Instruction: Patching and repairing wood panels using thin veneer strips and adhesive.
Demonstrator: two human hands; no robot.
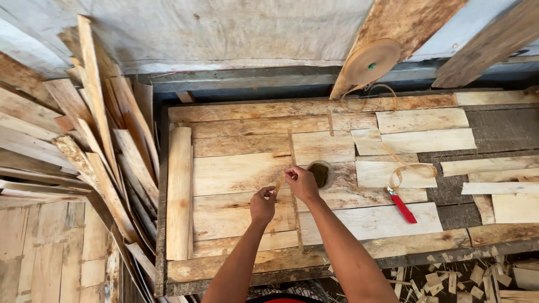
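A rough wooden bench (348, 264) fills the middle. At twelve o'clock a stained grey wall (224, 28) rises behind it. At nine o'clock, loose wood slats (95, 140) lean in a stack. Offcuts (466, 278) litter the floor at five o'clock. Daylight falls evenly.

Rough matt wood veneer sheets (241, 174), paper tape roll (371, 60) (tan), glossy red plastic handle (403, 208)

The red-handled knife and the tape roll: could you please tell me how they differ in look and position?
The red-handled knife lies flat on the veneer sheets to the right of the right hand; the tape roll hangs upright on a slanted board behind the table. The knife is slim, straight and bright red; the roll is round, tan, with a green hub. The knife lies nearer the hands than the roll. Neither is being held.
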